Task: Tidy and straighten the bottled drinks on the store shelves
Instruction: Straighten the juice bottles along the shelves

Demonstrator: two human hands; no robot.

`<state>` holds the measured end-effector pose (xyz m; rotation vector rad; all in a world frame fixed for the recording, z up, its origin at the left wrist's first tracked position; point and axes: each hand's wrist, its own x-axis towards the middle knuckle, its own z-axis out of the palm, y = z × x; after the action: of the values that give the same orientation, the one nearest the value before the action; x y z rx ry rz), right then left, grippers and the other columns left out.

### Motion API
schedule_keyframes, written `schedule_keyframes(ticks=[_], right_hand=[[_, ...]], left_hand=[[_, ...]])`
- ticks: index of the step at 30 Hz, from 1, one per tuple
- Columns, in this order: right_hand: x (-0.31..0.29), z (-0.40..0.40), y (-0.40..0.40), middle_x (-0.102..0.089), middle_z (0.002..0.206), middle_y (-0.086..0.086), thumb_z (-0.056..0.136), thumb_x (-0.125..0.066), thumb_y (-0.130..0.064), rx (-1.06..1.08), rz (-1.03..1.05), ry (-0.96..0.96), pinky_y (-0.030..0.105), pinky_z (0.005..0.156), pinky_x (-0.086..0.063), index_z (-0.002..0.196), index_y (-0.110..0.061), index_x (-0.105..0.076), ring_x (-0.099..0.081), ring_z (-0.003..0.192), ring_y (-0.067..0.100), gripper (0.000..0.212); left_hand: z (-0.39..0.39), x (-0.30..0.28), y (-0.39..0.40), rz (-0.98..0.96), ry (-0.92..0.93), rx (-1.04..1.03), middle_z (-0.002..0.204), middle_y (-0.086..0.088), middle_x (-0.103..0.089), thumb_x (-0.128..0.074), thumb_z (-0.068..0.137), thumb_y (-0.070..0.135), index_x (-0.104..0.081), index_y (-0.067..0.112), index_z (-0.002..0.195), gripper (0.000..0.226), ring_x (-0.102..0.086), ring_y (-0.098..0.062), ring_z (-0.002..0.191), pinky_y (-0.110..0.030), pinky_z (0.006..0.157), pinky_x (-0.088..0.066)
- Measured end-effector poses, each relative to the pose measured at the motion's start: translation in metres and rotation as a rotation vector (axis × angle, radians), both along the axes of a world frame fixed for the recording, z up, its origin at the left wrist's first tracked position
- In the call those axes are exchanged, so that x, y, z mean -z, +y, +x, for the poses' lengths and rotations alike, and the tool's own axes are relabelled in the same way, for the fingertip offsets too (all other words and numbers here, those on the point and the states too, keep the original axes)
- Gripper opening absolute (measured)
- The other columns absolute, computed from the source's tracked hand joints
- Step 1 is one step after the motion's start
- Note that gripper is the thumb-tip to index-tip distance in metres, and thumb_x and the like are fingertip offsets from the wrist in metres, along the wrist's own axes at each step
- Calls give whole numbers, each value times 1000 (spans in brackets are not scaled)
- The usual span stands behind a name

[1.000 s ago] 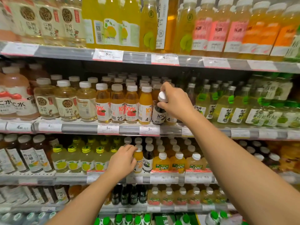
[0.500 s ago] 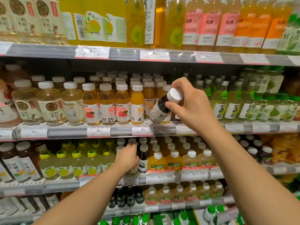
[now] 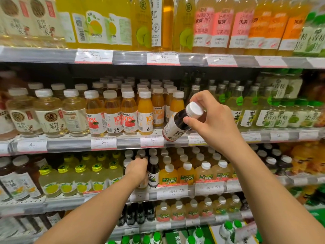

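A dark bottle is gripped by its neck, tilted, in the right hand; a lower-shelf bottle is held by the left hand; rehoming likely follows

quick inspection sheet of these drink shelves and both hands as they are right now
surface: metal shelves with price tags along the front rails, several tiers in view
job's things: dark juice bottle with white cap, tilted, lifted off the middle shelf; another dark bottle stands upright one shelf down, beside orange NFC bottles
clutter: nothing seen
grippers: right hand grips the tilted bottle by its neck below the cap; left hand reaches among the bottles on the lower shelf, its fingers hidden, so grip not clear
cables: nothing seen
surroundings: full rows of yellow, orange and green-labelled drinks above, left and right
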<state>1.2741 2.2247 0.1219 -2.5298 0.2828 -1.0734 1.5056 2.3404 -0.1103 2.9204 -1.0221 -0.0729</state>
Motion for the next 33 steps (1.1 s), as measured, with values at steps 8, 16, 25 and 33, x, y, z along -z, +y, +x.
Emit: schedule_keyframes(ticks=[8,16,25,33], right_hand=[[9,2,-6,-65,115,-7,88,-80,-28,9,10,17,9,69,-43,120,-27,-49,-61,96,11,45],[25,-1,-17,-65,113,-7,88,-80,-29,10,52,19,24,70,-48,115,-30,-48,-64,92,17,42],[45,7,-8,-66,106,-16,86,-80,-32,-66,146,21,40,77,-57,112,-37,-50,-64,90,10,39],[55,12,7,-66,97,-17,87,-77,-32,-108,165,118,28,70,-48,111,-37,-50,-60,80,3,36]], left_hand=[[-11,-2,22,-88,-36,27,130,-8,-49,-54,91,7,-49,20,128,40,-62,-35,108,-41,76,-50],[-27,-15,58,-390,-127,89,121,4,-50,-62,92,19,-52,29,130,41,-55,-19,107,-30,71,-51],[-48,-97,98,-771,-169,94,117,9,-55,-66,93,30,-60,33,122,30,-58,-15,102,-34,80,-48],[-58,-133,116,-1022,-217,63,113,9,-54,-67,93,22,-61,26,126,34,-55,-16,99,-39,83,-51]])
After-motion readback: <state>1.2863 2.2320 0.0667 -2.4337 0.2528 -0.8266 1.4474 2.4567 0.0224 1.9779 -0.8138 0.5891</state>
